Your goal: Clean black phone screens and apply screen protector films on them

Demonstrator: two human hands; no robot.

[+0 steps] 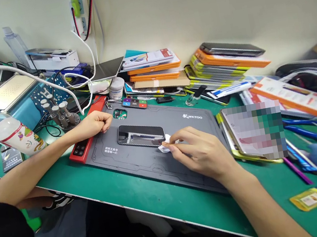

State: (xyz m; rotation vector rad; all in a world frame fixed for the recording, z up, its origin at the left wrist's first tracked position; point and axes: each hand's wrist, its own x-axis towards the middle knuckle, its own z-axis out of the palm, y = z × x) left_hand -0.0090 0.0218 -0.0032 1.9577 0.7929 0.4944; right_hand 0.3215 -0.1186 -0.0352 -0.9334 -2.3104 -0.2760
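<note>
A dark phone [140,135] lies flat, screen up, on a grey work mat [154,165], and light reflects off its glass. Between the fingertips of my right hand [202,149] is a crumpled white tissue [165,146], at the right end of the phone. My left hand [95,123] is closed in a fist at the mat's left side, by its red control strip [82,150]; I see nothing sticking out of it. Behind the phone, a small round green-rimmed tray [120,114] holds tiny parts, with a coloured box [135,102] beside it.
Screwdrivers in a holder [62,115] and a drink bottle [10,130] stand left. Stacked boxes [152,68] line the wall. To the right lie a glossy tablet-like panel [243,128], blue-handled tools [300,130] and a yellow packet [312,198]. A white cable [34,77] crosses the left side.
</note>
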